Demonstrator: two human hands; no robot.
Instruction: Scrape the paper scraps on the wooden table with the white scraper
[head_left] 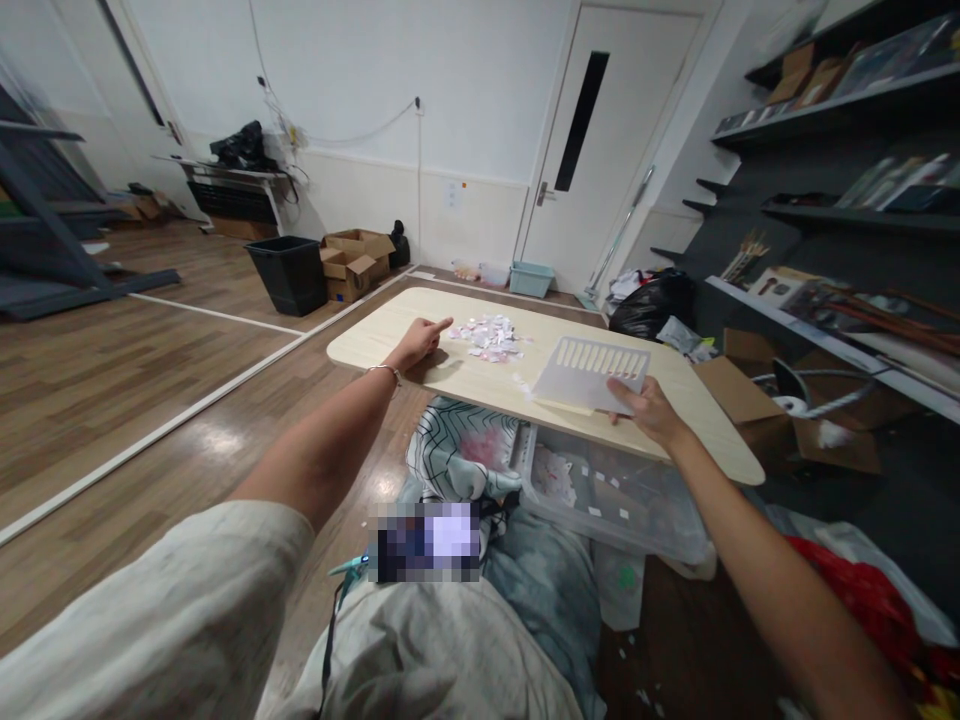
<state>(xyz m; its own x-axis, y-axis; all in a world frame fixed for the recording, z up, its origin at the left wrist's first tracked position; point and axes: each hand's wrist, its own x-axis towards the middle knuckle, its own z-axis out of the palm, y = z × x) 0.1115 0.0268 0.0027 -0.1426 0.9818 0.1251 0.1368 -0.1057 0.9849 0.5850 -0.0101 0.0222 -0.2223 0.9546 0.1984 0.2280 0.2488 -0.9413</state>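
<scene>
My left hand (421, 343) is over the left part of the pale table (375, 335), its index finger stretched out toward a heap of small white and pinkish paper scraps (491, 338). The other fingers are partly curled, and nothing shows in them. My right hand (649, 410) grips a white plastic panel (581, 388) with a row of slots by its right side, thumb on top. The panel is tilted at the table's near edge. A few scraps lie by its left side. Beneath that edge sits a clear plastic bin (637, 520) with paper bits in it.
Patterned cloth (442, 450) and a blurred-out device (427, 542) are on my lap. Cardboard boxes (349, 265) and a black bin (289, 278) stand at the back left. Dark shelves (810, 240), an open carton (742, 385) and a black bag (656, 305) are on the right.
</scene>
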